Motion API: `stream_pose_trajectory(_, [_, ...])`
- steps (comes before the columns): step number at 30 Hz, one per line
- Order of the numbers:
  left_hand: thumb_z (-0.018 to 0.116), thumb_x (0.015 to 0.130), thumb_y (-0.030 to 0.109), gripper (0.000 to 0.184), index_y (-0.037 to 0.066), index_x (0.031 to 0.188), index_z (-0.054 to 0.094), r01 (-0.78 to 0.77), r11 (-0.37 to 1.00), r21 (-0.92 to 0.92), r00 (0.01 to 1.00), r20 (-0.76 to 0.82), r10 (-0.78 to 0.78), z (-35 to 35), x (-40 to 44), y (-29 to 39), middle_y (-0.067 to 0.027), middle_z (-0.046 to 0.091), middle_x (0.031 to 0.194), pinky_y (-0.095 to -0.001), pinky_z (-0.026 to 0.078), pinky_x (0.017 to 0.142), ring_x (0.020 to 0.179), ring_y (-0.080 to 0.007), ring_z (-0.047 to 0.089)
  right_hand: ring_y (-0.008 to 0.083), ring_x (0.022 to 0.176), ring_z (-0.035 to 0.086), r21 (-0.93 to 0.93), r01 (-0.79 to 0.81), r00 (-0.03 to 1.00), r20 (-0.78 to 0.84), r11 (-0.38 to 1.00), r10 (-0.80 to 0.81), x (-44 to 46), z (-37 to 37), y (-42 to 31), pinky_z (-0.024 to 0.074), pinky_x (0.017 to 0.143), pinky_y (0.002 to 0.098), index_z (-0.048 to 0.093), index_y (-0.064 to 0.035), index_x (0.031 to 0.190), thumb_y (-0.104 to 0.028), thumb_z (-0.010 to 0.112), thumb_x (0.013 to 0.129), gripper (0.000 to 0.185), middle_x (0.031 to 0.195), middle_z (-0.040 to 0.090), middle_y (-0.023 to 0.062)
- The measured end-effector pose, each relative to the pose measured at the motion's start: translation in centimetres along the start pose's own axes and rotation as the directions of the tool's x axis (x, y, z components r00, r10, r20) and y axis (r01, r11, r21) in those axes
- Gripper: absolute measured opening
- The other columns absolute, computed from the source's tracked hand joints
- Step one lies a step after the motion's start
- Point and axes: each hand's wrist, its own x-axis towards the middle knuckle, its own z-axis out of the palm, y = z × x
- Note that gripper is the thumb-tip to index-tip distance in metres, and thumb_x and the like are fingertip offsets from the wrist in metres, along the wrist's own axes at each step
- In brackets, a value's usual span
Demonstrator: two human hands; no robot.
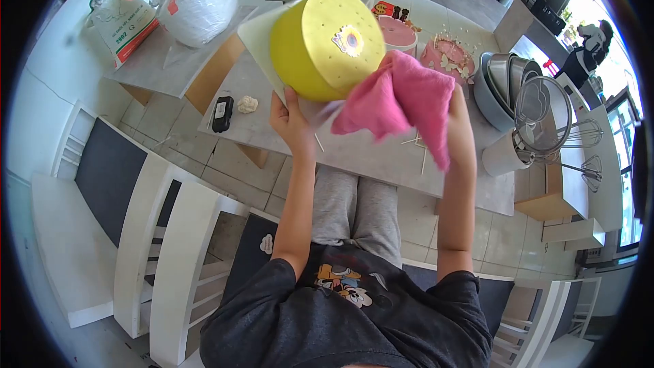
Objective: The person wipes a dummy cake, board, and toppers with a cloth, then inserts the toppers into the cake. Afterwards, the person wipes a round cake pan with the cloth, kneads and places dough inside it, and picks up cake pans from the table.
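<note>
A tall round yellow cake (327, 44), real or a dummy, is tilted towards me on a white square board (255, 34). Small dimples dot its smooth top, along with a colourful flower-like decoration. My left hand (293, 119) is closed on the board's near edge, just below the cake. A pink cloth (402, 99) drapes from my right hand (458, 102), beside the cake's right side. The cloth covers most of the right fingers, and I cannot tell whether it touches the cake.
On the table (381, 157) lie a black box (223, 114), a crumpled white lump (247, 104) and thin sticks. Pink cakes (446, 60), metal pans (494, 88) and a white container (503, 157) of whisks stand right. Plastic bags (197, 3) sit left. Another person (586, 51) stands far right.
</note>
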Motion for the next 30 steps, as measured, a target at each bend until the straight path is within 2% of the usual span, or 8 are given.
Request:
stream_pose_trajectory(2, [0.047,0.09,0.016,0.025,-0.001,0.107,0.052,0.393,0.89,-0.233,0.917,0.168,-0.361,-0.9,-0.1,0.0,-0.0068,0.059,0.096,-0.0245,0.047,0.07,0.083,-0.013,0.059,0.0309,0.1,0.051,0.046,-0.066,0.995,-0.074,0.997,0.07,-0.2,0.1,0.3,0.046,0.076,0.0359,0.06,0.0046,0.084,-0.005,0.064,0.062,0.024,0.11,0.05,0.0195])
stream_pose_trajectory(5, [0.049,0.09,0.02,0.026,0.0,0.106,0.054,0.564,0.784,-0.261,0.811,0.353,-0.466,-0.4,-0.7,1.0,-0.0065,0.06,0.095,-0.0233,0.047,0.064,0.078,-0.0103,0.059,0.0414,0.107,0.04,-0.447,0.418,0.879,-0.018,0.79,-0.476,0.3,2.5,0.8,0.0351,0.091,0.0427,0.059,0.0038,0.082,-0.006,0.064,0.056,0.029,0.104,0.048,0.0199])
stream_pose_trajectory(12, [0.049,0.09,0.02,0.026,0.0,0.104,0.055,0.596,0.739,-0.316,0.792,0.384,-0.474,0.2,-1.9,1.8,-0.0066,0.061,0.093,-0.0228,0.047,0.065,0.079,-0.0107,0.059,0.0393,0.113,0.038,-0.744,0.322,0.803,-0.114,0.586,-0.586,6.0,0.3,4.8,0.0197,0.104,0.0459,0.047,-0.0041,0.116,-0.014,0.061,0.068,0.051,0.122,0.042,0.0165])
stream_pose_trajectory(16, [0.051,0.089,0.02,0.027,-0.001,0.105,0.055,0.527,0.814,-0.245,0.838,0.307,-0.451,0.3,-2.3,2.3,-0.006,0.06,0.093,-0.0222,0.047,0.065,0.078,-0.0098,0.058,0.0391,0.124,0.027,-0.593,0.269,0.783,-0.324,0.759,-0.531,6.8,2.9,7.4,0.0133,0.105,0.0507,0.047,-0.007,0.12,-0.021,0.057,0.072,0.051,0.133,0.035,0.0117])
stream_pose_trajectory(19, [0.053,0.088,0.02,0.027,-0.002,0.104,0.055,0.494,0.835,-0.243,0.863,0.257,-0.436,0.4,-1.6,2.2,-0.0054,0.06,0.092,-0.0218,0.046,0.064,0.077,-0.0085,0.057,0.0391,0.126,0.024,-0.805,0.441,0.728,0.062,0.397,-0.683,5.0,6.2,7.0,0.0142,0.105,0.0497,0.047,-0.0122,0.122,-0.02,0.055,0.075,0.049,0.136,0.033,0.0104])
stream_pose_trajectory(22, [0.055,0.086,0.021,0.028,-0.002,0.102,0.057,0.475,0.853,-0.213,0.868,0.269,-0.417,-0.2,-1.5,2.4,-0.0038,0.06,0.09,-0.0201,0.044,0.062,0.075,-0.0066,0.056,0.038,0.124,0.029,-0.219,0.449,0.886,-0.016,0.866,-0.463,5.9,5.3,6.3,0.0203,0.103,0.0495,0.05,-0.0133,0.117,-0.016,0.052,0.074,0.043,0.135,0.034,0.0084])
stream_pose_trajectory(25, [0.057,0.085,0.022,0.028,-0.001,0.101,0.058,0.516,0.843,-0.156,0.848,0.233,-0.476,-0.4,-2.4,1.9,-0.0033,0.06,0.089,-0.0203,0.043,0.063,0.078,-0.007,0.056,0.0379,0.121,0.034,-0.396,0.295,0.935,-0.068,0.87,-0.348,7.6,2.7,6.7,0.0232,0.101,0.0515,0.051,-0.013,0.115,-0.015,0.049,0.076,0.039,0.134,0.035,0.0078])
stream_pose_trajectory(30, [0.056,0.086,0.021,0.028,-0.001,0.103,0.057,0.494,0.837,-0.234,0.864,0.241,-0.442,-0.4,-2.1,1.3,-0.0032,0.06,0.09,-0.02,0.043,0.066,0.079,-0.0075,0.055,0.0359,0.12,0.035,-0.785,0.445,0.751,0.065,0.431,-0.657,7.4,6.0,8.0,0.0236,0.101,0.0506,0.049,-0.0118,0.116,-0.018,0.051,0.075,0.041,0.135,0.035,0.0097])
